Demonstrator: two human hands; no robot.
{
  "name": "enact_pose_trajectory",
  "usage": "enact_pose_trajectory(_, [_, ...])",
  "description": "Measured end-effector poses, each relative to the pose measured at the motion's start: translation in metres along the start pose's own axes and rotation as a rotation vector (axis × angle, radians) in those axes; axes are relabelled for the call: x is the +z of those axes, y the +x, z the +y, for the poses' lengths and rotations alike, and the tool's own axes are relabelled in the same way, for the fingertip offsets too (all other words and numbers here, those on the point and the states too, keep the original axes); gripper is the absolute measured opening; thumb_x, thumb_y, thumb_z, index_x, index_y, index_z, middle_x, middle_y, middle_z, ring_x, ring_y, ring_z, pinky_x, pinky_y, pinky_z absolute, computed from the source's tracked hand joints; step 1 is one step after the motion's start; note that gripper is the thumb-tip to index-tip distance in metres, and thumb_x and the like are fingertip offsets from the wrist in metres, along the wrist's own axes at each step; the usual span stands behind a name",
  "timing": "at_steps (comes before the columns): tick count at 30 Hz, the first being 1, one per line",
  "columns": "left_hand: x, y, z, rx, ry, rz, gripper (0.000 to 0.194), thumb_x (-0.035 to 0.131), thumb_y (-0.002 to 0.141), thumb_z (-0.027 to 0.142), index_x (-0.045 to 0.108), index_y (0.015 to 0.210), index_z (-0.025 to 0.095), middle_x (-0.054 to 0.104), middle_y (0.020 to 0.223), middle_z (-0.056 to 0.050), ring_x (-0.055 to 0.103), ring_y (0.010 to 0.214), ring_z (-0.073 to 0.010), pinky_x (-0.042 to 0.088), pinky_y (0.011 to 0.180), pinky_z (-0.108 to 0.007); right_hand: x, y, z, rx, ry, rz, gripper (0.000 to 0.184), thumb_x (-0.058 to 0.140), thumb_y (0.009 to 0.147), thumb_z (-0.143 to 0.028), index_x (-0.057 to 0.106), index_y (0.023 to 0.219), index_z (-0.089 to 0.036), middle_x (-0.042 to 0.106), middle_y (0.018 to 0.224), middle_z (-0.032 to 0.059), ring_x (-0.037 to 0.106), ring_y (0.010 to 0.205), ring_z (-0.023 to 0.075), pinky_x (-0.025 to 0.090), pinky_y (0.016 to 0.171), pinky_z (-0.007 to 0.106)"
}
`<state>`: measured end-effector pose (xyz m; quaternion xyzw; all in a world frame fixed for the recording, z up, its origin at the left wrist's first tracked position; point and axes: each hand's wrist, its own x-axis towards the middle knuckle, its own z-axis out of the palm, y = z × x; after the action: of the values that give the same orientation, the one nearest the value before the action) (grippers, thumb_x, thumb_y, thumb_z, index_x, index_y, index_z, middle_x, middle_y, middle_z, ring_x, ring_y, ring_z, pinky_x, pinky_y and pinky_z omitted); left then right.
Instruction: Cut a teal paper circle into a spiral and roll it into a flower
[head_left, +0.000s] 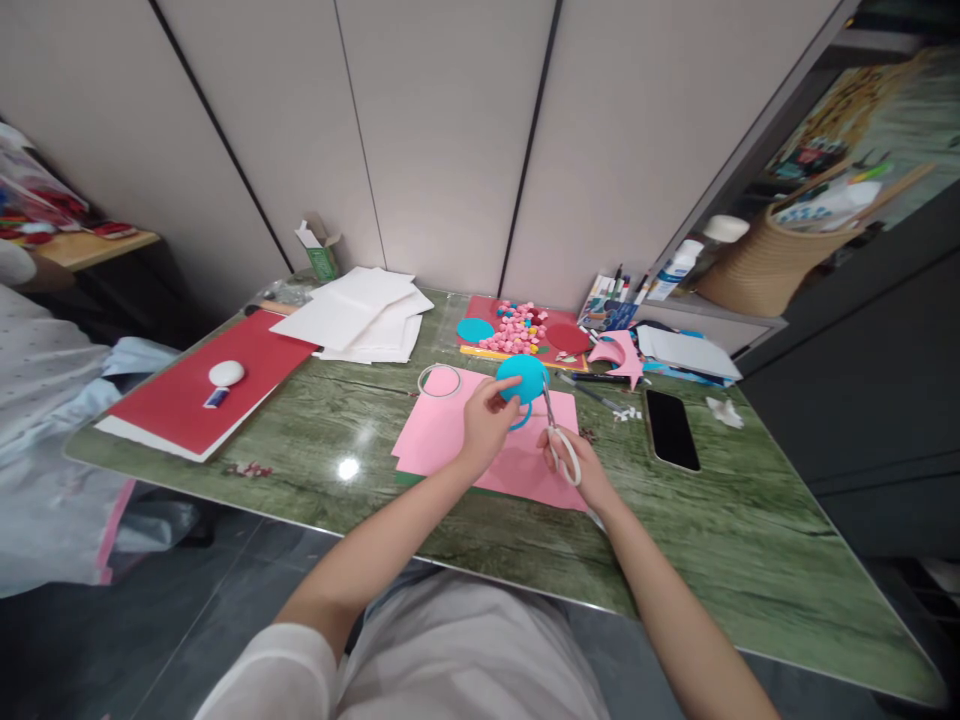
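Note:
My left hand [487,415] grips a round piece of blue paper [523,378] by its lower left edge. A thin curled blue strip [523,418] hangs below the disc. In my right hand [581,468] is a pair of scissors [561,450] with white handles, its blades pointing up at the disc's right edge. Whether the blades touch the paper is hard to tell. Under both hands lie sheets of pink paper [517,465], with a green edge beneath. A pale ring [439,381] rests on their upper left corner.
Red paper [217,385] and white sheets [367,310] lie left. Pink paper bits [517,328], a blue disc [475,330] and a red disc [568,338] sit behind. Pink scraps [619,352], a phone [672,430] and a woven basket [772,260] are right. Another person's clothing [52,420] shows left.

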<state>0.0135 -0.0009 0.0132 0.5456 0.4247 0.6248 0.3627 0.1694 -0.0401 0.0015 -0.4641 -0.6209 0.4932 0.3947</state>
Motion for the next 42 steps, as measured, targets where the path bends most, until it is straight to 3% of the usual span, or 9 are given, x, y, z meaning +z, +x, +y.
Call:
enact_pose_trajectory(6, [0.0000,-0.0014,0.0002,-0.020,-0.075,-0.031,0.017,0.052,0.074,0.021,0.065,0.084,0.017,0.056,0.084,-0.005,0.053,0.076,-0.0120,0.043,0.065,-0.022,-0.0006,0.0004,0.0027,0.009,-0.013,-0.001,0.036,0.040,0.081,-0.051,0.050,0.073,-0.018,0.044,0.051,-0.0032,0.041,0.048,0.0103,0.032,0.050,0.023])
enact_pose_trajectory(13, [-0.0007,-0.0008,0.0008,-0.030,-0.101,-0.005,0.021,0.052,0.075,0.024,0.064,0.091,0.018,0.057,0.085,-0.005,0.054,0.080,-0.0131,0.044,0.069,-0.024,-0.0015,0.0011,0.0056,0.015,0.008,-0.014,0.031,0.042,0.082,-0.047,0.050,0.074,-0.018,0.044,0.050,-0.0035,0.040,0.047,0.0100,0.030,0.049,0.023])
enact_pose_trajectory(18, [0.0008,0.0001,-0.0006,-0.005,-0.052,0.052,0.024,0.059,0.070,0.027,0.064,0.092,0.018,0.057,0.083,-0.004,0.051,0.072,-0.0115,0.043,0.066,-0.024,-0.0009,0.0007,0.0067,0.023,0.028,-0.017,0.031,0.042,0.082,-0.046,0.051,0.075,-0.018,0.044,0.050,-0.0034,0.040,0.048,0.0097,0.030,0.049,0.023])
enact_pose_trajectory(26, [0.0018,0.0006,-0.0014,-0.023,-0.040,-0.005,0.022,0.060,0.068,0.021,0.064,0.089,0.018,0.055,0.077,-0.002,0.048,0.066,-0.0098,0.041,0.061,-0.023,-0.0003,0.0012,0.0023,0.007,0.054,0.003,0.035,0.043,0.078,-0.052,0.050,0.074,-0.018,0.045,0.052,-0.0025,0.043,0.049,0.0109,0.033,0.050,0.024])
enact_pose_trajectory(42, [-0.0003,0.0001,0.0029,0.000,0.013,0.016,0.022,0.057,0.070,0.022,0.064,0.090,0.019,0.058,0.077,-0.003,0.049,0.066,-0.0105,0.042,0.063,-0.025,0.0006,0.0001,-0.0023,0.011,0.035,0.004,0.034,0.043,0.079,-0.051,0.048,0.072,-0.018,0.043,0.050,-0.0035,0.040,0.047,0.0100,0.030,0.048,0.023])
